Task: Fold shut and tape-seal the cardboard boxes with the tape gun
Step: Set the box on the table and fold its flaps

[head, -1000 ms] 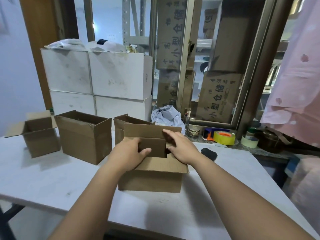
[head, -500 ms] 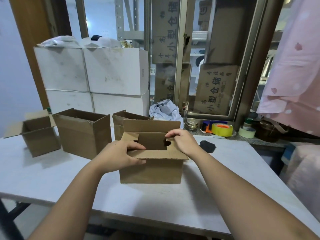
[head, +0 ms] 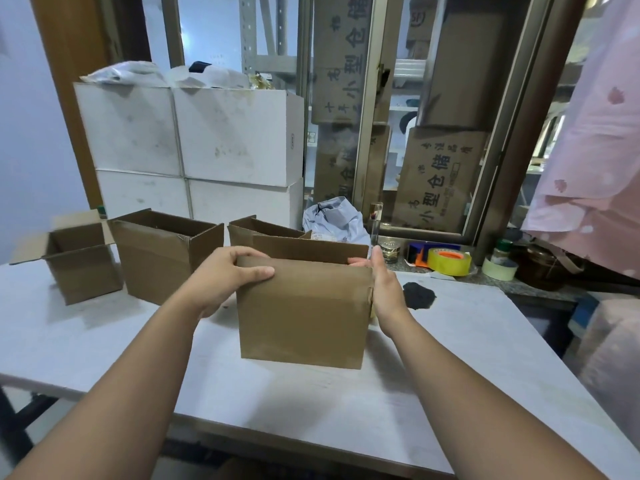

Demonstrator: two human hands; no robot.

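The cardboard box stands in the middle of the bench, straight ahead of the person, with its long side running left to right between the two hands. Both hands are about level with its top edge and equally near it. The left hand pinches the upper left corner of the near flap, with the thumb lying on the front face. The right hand lies against the right end, thumb upright along the edge and fingers hooked behind the flap. The near flap and the far flap both stand upright, so the top is not yet closed.

The next fold probably turns on that near flap tipping away from the person, over the opening. Sealing will then need the tape gun, which seems to be the blue and orange body behind the yellow tape roll. It sits on the ledge past the bench's far right edge, well apart from the box and on the right hand's side.

Half a second earlier the near flap hung outward toward the person and both hands were over the opening, at the inner flaps. Now the flap is raised and the hands have moved out to its two ends. Three open boxes wait at far left, unchanged.
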